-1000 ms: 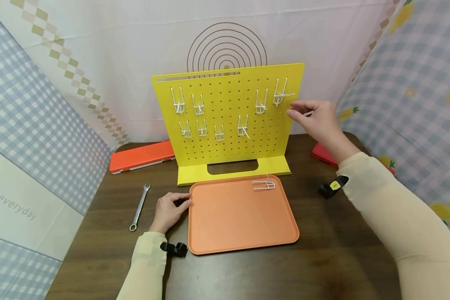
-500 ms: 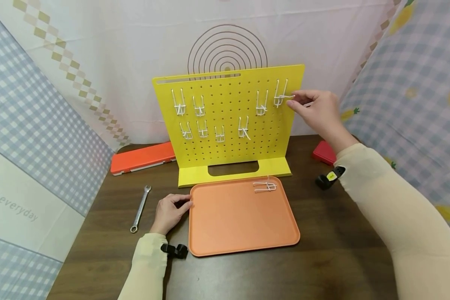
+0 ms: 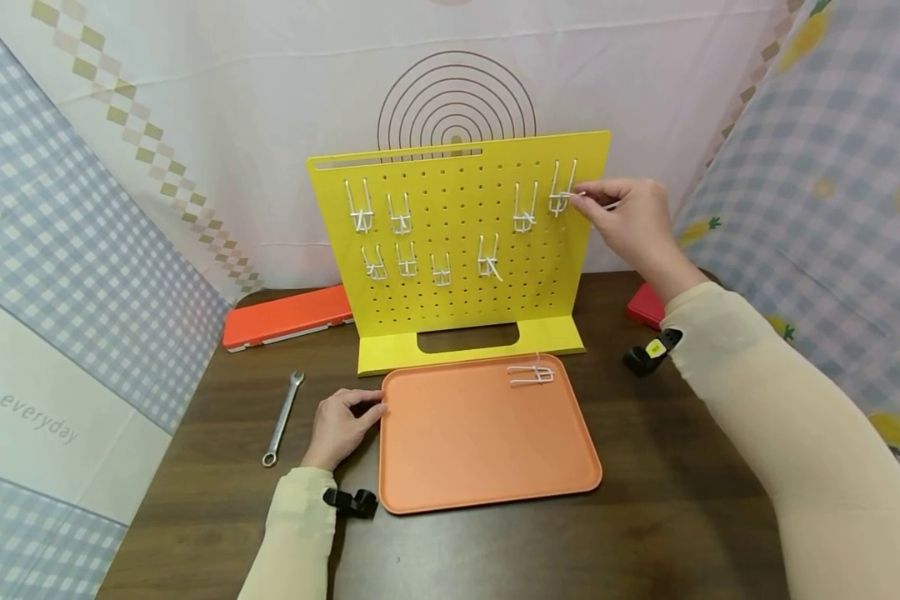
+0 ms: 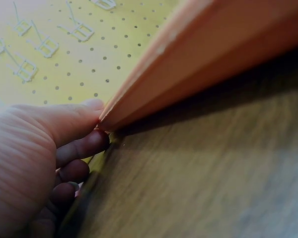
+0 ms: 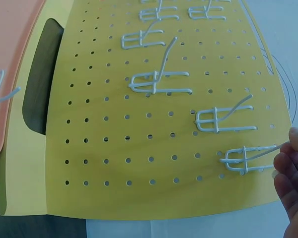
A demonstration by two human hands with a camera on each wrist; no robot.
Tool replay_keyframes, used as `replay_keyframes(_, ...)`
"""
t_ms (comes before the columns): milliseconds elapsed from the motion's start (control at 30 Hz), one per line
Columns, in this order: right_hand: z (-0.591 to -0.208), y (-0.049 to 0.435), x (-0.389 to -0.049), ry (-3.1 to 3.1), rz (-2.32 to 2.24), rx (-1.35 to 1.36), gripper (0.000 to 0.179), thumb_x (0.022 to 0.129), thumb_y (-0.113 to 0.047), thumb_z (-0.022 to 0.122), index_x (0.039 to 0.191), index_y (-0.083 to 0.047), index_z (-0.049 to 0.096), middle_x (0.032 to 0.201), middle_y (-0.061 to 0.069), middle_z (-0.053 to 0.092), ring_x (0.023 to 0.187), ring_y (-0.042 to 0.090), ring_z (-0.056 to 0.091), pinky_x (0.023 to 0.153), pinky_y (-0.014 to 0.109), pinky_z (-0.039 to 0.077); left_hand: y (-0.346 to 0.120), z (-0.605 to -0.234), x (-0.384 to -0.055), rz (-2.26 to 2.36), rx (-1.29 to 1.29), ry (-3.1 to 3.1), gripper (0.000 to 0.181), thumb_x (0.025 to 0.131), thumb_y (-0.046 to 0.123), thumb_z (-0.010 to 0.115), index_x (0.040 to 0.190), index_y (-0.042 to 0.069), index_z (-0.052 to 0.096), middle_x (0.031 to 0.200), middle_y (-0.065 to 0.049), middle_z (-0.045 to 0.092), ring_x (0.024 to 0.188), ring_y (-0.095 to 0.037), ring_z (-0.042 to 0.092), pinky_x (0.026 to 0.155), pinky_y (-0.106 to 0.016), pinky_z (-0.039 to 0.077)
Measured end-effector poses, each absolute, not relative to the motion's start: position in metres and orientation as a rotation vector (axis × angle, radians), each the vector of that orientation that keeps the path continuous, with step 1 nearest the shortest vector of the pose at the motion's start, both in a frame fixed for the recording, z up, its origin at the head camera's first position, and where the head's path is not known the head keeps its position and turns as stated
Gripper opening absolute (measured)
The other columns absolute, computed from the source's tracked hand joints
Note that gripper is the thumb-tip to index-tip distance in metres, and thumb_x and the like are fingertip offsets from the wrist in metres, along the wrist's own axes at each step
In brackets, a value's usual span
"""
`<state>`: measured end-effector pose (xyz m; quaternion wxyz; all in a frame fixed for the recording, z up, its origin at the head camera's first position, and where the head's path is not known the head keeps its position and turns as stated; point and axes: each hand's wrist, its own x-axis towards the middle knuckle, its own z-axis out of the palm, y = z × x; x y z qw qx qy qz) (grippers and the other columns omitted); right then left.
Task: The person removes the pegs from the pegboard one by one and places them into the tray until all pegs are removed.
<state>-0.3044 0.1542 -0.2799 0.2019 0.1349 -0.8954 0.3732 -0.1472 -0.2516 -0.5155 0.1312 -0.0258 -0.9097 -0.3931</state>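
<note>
At the upper right of a yellow pegboard [image 3: 547,333], my right hand [image 3: 633,221] pinches the protruding prong of a white wire hook [image 5: 244,159] between thumb and index finger. The hook lies against the board, and its tip is partly covered by the fingers. Several similar white hooks [image 3: 524,218] hang across the board to the left and below. My left hand [image 3: 341,425] grips the left rim of an orange tray [image 3: 480,450], thumb on top and index finger underneath. One loose white hook [image 3: 543,375] lies in the tray's far right corner.
A combination wrench [image 3: 282,421] lies left of my left hand. Behind it is a long orange-red case [image 3: 288,317], partly hidden by the pegboard. A red box [image 3: 645,307] sits under my right forearm. Patterned cloth [image 3: 270,100] surrounds the table at the back and sides.
My right hand has risen from below the upper right hook, moved left and taken its prong between the fingertips. The left hand stays at the tray rim.
</note>
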Motion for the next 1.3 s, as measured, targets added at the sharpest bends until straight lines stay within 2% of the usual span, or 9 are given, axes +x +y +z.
replay_keyframes(300, -0.2820, 0.1524, -0.3038, -2.474, 1.028, 0.373, 0.032, 0.091, -0.040, 0.064, 0.111, -0.018, 0.075, 0.101, 0.000, 0.073, 0.081, 0.008, 0.062, 0.059, 0.022, 0.045, -0.2516, -0.5146, -0.1471, -1.137, -0.076, -2.647, 0.019, 0.081, 0.027, 0.079, 0.100, 0.021, 0.078, 0.093, 0.005, 0.071, 0.089, -0.016, 0.063, 0.077, -0.040, 0.051)
replay_keyframes(1300, -0.2817, 0.1500, -0.3011, -2.426, 1.073, 0.357, 0.030, 0.090, -0.036, 0.066, 0.109, -0.016, 0.075, 0.105, 0.000, 0.072, 0.088, 0.006, 0.067, 0.066, 0.012, 0.049, -0.2519, -0.5171, -0.1478, -1.147, -0.071, -2.648, 0.019, 0.081, 0.028, 0.079, 0.100, 0.022, 0.078, 0.093, 0.005, 0.071, 0.090, -0.015, 0.063, 0.078, -0.040, 0.050)
